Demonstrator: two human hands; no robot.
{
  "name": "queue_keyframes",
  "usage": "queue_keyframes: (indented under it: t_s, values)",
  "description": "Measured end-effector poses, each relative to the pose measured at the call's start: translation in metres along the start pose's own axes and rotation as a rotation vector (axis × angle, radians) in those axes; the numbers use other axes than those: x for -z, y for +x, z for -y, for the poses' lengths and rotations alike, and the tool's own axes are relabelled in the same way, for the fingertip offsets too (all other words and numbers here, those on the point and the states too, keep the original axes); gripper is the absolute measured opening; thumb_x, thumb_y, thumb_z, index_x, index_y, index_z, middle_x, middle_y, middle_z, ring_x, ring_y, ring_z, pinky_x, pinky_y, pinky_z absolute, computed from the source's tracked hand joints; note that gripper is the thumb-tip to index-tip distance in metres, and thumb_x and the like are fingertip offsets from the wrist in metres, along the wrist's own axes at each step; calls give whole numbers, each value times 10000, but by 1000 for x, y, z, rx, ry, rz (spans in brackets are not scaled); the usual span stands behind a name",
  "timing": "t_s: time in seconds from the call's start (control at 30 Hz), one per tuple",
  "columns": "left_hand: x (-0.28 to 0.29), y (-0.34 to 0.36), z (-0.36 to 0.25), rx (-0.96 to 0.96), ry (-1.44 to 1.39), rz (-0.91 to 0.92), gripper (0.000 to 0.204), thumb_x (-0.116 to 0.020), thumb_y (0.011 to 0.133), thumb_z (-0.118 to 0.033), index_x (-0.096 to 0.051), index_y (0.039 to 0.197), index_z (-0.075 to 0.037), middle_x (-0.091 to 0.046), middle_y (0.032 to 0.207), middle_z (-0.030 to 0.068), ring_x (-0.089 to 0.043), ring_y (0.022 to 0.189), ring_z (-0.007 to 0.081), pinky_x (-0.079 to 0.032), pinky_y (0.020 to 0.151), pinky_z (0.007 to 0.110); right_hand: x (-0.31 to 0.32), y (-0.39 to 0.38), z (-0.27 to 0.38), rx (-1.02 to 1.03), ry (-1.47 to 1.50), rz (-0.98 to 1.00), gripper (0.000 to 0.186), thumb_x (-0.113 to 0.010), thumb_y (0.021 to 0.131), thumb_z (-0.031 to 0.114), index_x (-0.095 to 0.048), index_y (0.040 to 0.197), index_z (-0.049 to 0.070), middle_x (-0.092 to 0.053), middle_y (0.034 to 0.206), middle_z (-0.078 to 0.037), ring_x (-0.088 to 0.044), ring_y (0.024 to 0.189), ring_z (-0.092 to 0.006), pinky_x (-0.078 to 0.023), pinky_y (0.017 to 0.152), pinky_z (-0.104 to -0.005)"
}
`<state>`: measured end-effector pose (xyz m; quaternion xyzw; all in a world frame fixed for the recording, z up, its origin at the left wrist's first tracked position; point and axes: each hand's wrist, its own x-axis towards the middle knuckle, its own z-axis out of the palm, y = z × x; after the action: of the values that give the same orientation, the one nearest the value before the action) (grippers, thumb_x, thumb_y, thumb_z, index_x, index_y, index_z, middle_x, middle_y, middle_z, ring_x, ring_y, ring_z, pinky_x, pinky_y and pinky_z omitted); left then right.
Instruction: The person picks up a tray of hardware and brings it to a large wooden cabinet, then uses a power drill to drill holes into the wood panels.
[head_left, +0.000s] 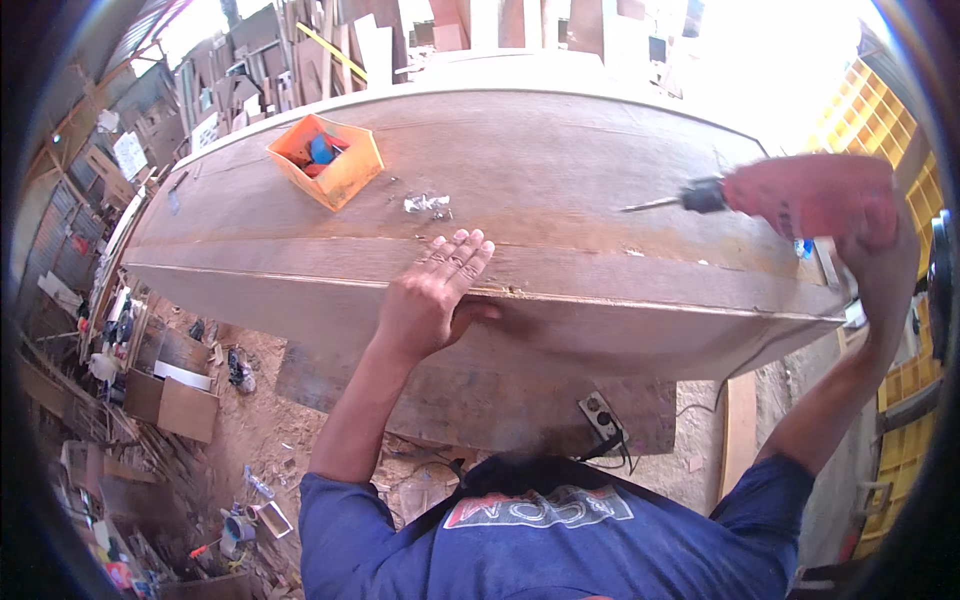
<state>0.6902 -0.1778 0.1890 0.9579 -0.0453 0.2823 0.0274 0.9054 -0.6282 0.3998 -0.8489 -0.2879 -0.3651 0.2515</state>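
Observation:
A long plywood piece [520, 150] lies before me, its front edge running across the view. My left hand [440, 290] rests over that edge, fingers lying flat on the top and thumb over the front face. My right hand [865, 245] grips a red power drill [800, 195], held at the right with its bit pointing left above the plywood. A small pile of shiny hardware [425, 204], too small to make out, lies beyond my left fingertips. An orange plastic box [355, 160] with blue and red items sits at the back left of the top.
A power strip [600, 418] with plugs and cables lies on a board below. Scrap wood and debris [180, 400] cover the floor at left. Leaning boards [370, 50] line the back. Yellow grid panels [875, 120] stand at the right.

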Motion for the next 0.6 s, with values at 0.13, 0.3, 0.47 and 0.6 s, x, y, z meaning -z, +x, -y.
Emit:
queue_keyframes:
  t_s: [0.13,0.3,0.47,0.6]
  values:
    - [16,20,-15,25,-65,20,815,-793,818,-497,-548,1469,-72,-584,1475,154,-531,1390,337,-414,1178,488,4,-93,-71,-506,194,-153,555,-801,787,25,-600,1304,42,-696,1051,-61,-654,908,-162,-543,829,-326]
    - [21,21,-24,31,27,1,829,-761,828,-551,-547,1466,-66,-586,1466,159,-541,1369,358,-401,1180,508,-22,-190,-105,-628,394,-477,499,-789,813,28,-604,1276,24,-650,824,-46,-491,496,-83,-395,435,-251]
    - [16,20,-28,7,60,33,807,-726,869,-546,-531,1466,-39,-563,1492,162,-508,1408,337,-395,1186,490,-61,-269,-160,-924,668,-657,391,-801,847,83,-616,1190,50,-585,725,-26,-530,538,-110,-417,459,-281]
    - [24,15,-37,74,56,-38,769,-728,876,-547,-565,1441,-51,-571,1488,161,-518,1405,337,-424,1168,486,-58,-298,-192,-1113,789,-665,330,-793,875,130,-617,1147,67,-542,686,-10,-523,543,-98,-353,398,-260]
